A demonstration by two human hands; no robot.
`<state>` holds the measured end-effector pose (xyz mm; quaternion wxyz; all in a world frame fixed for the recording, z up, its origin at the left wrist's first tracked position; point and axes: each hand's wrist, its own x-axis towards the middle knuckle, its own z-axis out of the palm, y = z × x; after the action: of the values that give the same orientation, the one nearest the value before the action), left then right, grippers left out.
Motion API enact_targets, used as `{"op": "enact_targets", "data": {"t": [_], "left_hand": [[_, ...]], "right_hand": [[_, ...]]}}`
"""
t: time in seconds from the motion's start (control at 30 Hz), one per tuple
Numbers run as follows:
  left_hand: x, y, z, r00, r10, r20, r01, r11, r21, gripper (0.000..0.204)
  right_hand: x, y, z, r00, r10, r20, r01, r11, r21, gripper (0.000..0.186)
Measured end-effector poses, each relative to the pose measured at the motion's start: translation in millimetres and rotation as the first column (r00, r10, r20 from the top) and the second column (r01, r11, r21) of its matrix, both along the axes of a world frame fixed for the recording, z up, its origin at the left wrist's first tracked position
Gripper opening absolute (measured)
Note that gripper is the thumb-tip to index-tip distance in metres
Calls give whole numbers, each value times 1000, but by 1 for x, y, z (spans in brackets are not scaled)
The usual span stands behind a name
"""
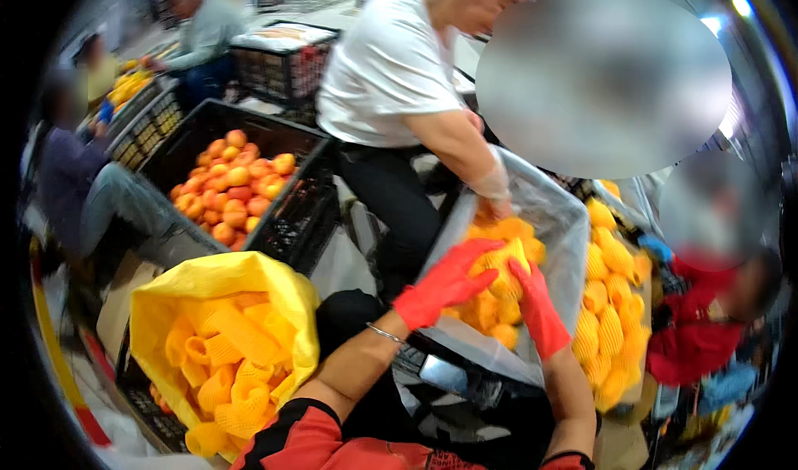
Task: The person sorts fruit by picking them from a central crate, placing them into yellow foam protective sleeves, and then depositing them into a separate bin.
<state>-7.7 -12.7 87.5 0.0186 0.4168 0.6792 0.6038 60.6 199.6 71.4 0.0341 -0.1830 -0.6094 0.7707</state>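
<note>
Both my hands wear red gloves and meet over a crate lined with clear plastic (pixel 563 212). Between them is a fruit in a yellow foam net sleeve (pixel 505 269). My left hand (pixel 453 283) curls round its left side, and my right hand (pixel 539 308) presses its right side. Below lie more fruits in yellow foam nets (pixel 490 314), inside the lined crate. A co-worker's bare hand (pixel 495 206) reaches into the same crate from the far side.
At my left stands a yellow bag (pixel 154 291) full of empty foam net sleeves (pixel 241 337). Behind it, a black crate (pixel 287 196) holds loose orange-red peaches (pixel 237 179). More netted fruits (pixel 615 304) are piled at the right. Co-workers (pixel 386 71) sit or stand around.
</note>
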Motion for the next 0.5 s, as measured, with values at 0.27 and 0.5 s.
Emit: {"op": "enact_targets", "data": {"t": [0.27,0.5], "left_hand": [[3,21,0,883,-252,395,91,919,383,80],[1,28,-3,993,84,88,-97,985,145,60]], "right_hand": [[-9,-22,44,948,62,-312,-133,968,-213,57],[-18,-33,24,955,2,-295,-188,774,-605,57]]}}
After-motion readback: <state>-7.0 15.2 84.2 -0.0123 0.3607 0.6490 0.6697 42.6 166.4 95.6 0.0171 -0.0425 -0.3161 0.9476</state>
